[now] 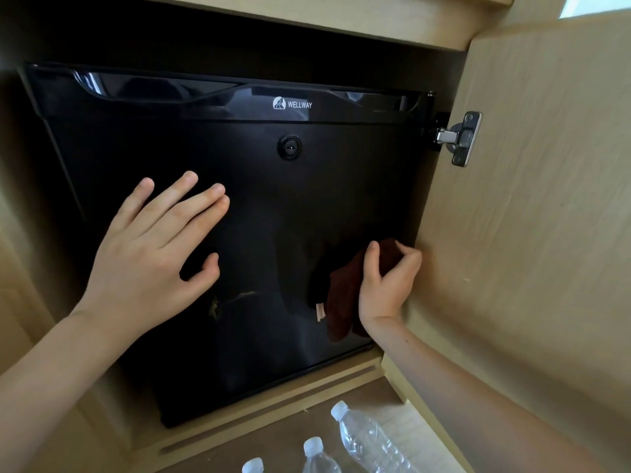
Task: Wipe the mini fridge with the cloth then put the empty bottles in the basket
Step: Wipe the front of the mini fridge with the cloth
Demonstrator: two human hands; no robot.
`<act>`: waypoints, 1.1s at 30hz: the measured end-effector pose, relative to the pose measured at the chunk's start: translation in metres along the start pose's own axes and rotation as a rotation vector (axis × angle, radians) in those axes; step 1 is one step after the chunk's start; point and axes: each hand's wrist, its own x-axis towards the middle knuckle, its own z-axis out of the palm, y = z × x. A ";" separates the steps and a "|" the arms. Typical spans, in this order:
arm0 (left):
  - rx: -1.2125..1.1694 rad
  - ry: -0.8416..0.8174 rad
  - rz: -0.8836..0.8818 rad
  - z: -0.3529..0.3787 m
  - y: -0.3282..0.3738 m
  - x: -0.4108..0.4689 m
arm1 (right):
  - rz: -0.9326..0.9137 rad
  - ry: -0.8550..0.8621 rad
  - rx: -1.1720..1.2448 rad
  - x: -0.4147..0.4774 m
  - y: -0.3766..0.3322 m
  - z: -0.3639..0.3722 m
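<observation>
A black mini fridge [259, 186] with a closed glossy door fills a wooden cabinet. My left hand [150, 247] lies flat on the door's left half, fingers straight and spread. My right hand [386, 281] grips a dark brown cloth [341, 302] against the door near its lower right edge; part of the cloth hangs down below the hand. Three clear empty plastic bottles with white caps stand on the floor below: one [365, 438] leaning at the right, one [317, 455] in the middle, one [253, 466] cut off by the frame. No basket is in view.
The open wooden cabinet door [532, 216] stands at the right, with a metal hinge [461, 138] by the fridge's top corner. A wooden ledge [273, 407] runs under the fridge. The fridge door has a round lock [290, 147] near its top.
</observation>
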 end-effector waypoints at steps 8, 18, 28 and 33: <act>0.004 -0.004 -0.001 -0.002 0.001 0.001 | -0.096 0.221 0.122 0.059 -0.066 0.023; -0.006 -0.055 -0.023 -0.009 0.004 0.002 | 0.090 0.026 0.034 -0.019 -0.012 0.005; 0.021 -0.105 0.018 -0.012 -0.001 0.001 | -0.210 -0.052 0.023 -0.042 -0.058 0.037; -0.009 -0.136 0.011 -0.019 -0.003 -0.009 | -0.149 -0.248 -0.040 -0.068 -0.042 0.026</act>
